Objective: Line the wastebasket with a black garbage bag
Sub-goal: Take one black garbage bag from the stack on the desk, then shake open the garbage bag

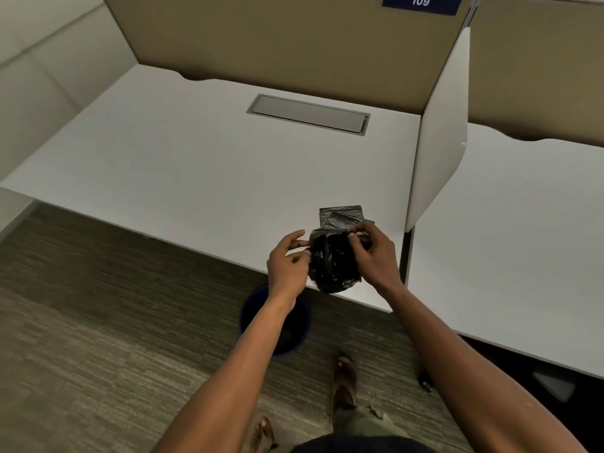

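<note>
A black garbage bag [331, 261], still mostly folded and crumpled, hangs between my hands above the front edge of the white desk [196, 165]. My left hand [287, 263] pinches its left edge. My right hand [376, 253] grips its upper right part. A flat folded part of black bag material [341, 215] shows just behind the held bag, above the desk. A dark blue round wastebasket [299, 325] stands on the carpet below the desk edge, partly hidden by my left forearm.
A grey cable hatch [309, 114] is set into the desk. Tan partition panels [281, 37] stand behind, a white divider [438, 152] on the right, with another desk [523, 240] beyond. My sandalled feet [343, 380] are on the striped carpet [98, 322].
</note>
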### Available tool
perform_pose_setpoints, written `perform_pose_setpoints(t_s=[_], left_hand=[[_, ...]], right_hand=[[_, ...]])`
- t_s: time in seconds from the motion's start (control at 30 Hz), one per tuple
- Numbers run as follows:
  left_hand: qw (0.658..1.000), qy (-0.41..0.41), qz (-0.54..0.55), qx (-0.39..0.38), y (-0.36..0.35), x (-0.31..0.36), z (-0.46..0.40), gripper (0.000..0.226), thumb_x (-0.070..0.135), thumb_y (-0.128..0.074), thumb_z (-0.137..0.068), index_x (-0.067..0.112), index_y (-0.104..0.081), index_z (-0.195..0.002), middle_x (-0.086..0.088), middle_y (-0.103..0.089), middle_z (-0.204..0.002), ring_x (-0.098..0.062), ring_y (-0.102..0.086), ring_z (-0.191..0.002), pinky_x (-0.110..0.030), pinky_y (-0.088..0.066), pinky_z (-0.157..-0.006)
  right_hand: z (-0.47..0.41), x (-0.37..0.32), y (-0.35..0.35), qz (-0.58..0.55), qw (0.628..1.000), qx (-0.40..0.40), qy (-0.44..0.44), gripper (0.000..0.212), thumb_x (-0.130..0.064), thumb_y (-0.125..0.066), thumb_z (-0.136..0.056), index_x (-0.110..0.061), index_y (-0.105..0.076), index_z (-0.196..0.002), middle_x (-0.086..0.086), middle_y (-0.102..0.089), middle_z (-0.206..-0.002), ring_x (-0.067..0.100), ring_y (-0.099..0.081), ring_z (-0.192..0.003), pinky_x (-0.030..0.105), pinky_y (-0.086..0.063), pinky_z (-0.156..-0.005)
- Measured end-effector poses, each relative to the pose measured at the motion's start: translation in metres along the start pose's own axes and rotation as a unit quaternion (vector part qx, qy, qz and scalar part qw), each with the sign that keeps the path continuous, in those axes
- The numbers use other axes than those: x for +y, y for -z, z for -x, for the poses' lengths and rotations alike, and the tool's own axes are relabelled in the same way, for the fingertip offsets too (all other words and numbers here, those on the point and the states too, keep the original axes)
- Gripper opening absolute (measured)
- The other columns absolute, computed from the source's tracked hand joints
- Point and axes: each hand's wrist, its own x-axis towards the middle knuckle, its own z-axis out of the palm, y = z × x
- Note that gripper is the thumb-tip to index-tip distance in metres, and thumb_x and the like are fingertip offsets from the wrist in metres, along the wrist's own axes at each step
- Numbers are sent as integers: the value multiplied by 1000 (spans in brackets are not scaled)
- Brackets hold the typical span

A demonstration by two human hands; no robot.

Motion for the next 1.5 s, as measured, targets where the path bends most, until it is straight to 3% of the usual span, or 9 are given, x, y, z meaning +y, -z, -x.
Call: perform_pose_setpoints(t_s=[0.2,0.63,0.77,0.9,1.03,1.1,1.2,1.3,1.5], left_hand=[[1000,-3,22,19,87,6,26,50,-9,-54,-97,32,-77,-114,11,-78,-109,-13,-73,-87,-36,-60,-80],[983,45,153,86,253,-25,58,53,-29,-37,-89,0,-66,-123,0,-76,-95,-2,-74,-80,-12,-58,-67],[938,180,275,108,299,-60,61,49,-16,-31,-101,8,-60,-133,-10,-64,-126,-27,-64,-115,-28,-58,-89],[899,281,283,180,335,-87,68,47,8,-30,-112,12,-41,-158,-12,-47,-162,-27,-43,-151,-42,-35,-121],[965,145,114,184,322,-58,93,31,16,-57,-105,20,-66,-135,-12,-66,-142,-27,-61,-133,-43,-48,-108],[993,39,82,71,300,-21,116,23,38,-73,-95,28,-76,-115,-5,-77,-122,-20,-70,-116,-38,-56,-98],[991,-75,2,-113,268,23,143,54,70,-80,-73,36,-78,-114,7,-80,-113,-9,-74,-109,-23,-59,-88],[978,-141,-117,-103,247,42,152,70,77,-82,-65,37,-72,-122,20,-77,-106,10,-70,-102,-11,-56,-86],[964,-180,-196,12,261,51,135,36,24,-84,-86,28,-75,-121,31,-63,-88,19,-62,-82,7,-44,-68]], right_hand=[[42,-44,-19,-193,977,35,-77,7,-23,-67,-96,-25,-71,-91,-2,-76,-83,12,-72,-82,25,-57,-64],[101,-106,-23,-432,873,103,-202,15,-10,-63,-92,-21,-71,-85,0,-67,-81,13,-58,-78,25,-50,-65],[118,-124,-19,-513,819,106,-233,13,-4,-66,-87,-15,-73,-83,10,-71,-101,21,-66,-93,38,-54,-94],[141,-126,-25,-556,790,106,-235,13,-2,-62,-92,-8,-73,-90,8,-76,-90,17,-76,-78,33,-64,-74],[166,-129,-56,-451,863,49,-223,9,-15,-60,-98,-14,-68,-103,4,-68,-87,14,-63,-72,26,-54,-54],[177,-137,-79,-398,891,31,-219,6,-18,-63,-99,-17,-67,-96,-1,-66,-77,8,-59,-56,21,-43,-43],[189,-152,-112,-349,917,-3,-193,8,-17,-69,-97,-18,-66,-89,-3,-68,-68,8,-62,-54,20,-45,-43],[195,-163,-131,-326,932,-40,-156,9,-17,-74,-93,-16,-68,-86,2,-74,-78,13,-71,-67,26,-54,-55],[199,-165,-131,-279,951,-97,-94,15,-23,-82,-86,-12,-73,-91,12,-76,-89,23,-73,-79,30,-54,-57]])
